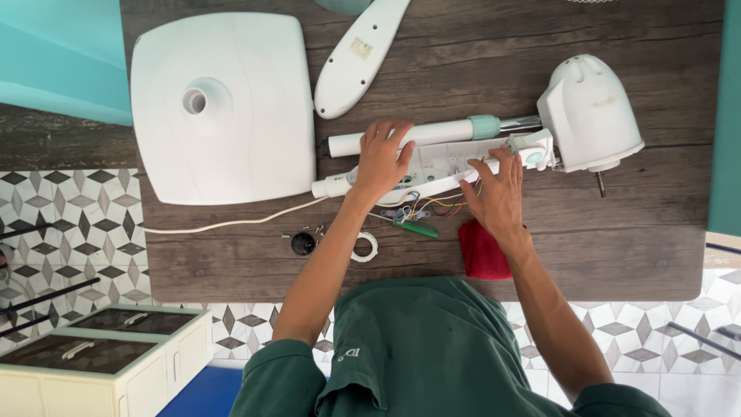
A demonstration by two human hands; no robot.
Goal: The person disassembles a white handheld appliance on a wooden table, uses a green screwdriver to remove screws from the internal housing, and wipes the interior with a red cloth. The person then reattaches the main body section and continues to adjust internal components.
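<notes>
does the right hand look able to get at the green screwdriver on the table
Probably yes. The green screwdriver lies on the table just beside the right hand, with only loose coloured wires near it and nothing covering it.

The table (602, 255) is wood, dark grey-brown, with a rough, weathered grain and a matt face. On it the square fan base (224, 108) is white plastic, smooth with a soft sheen, and the long cover (359, 58) beside it looks like the same plastic, with 1 small paper label. The motor housing (590, 108) is white plastic, smooth and slightly glossy, with a bare metal shaft (600, 184) below it. The pole (440, 133) is smooth white plastic with a pale green plastic collar and a shiny metal section. The open control housing (432, 166) under both hands is matt white plastic. The red cloth (482, 255) looks soft and nappy.
</notes>
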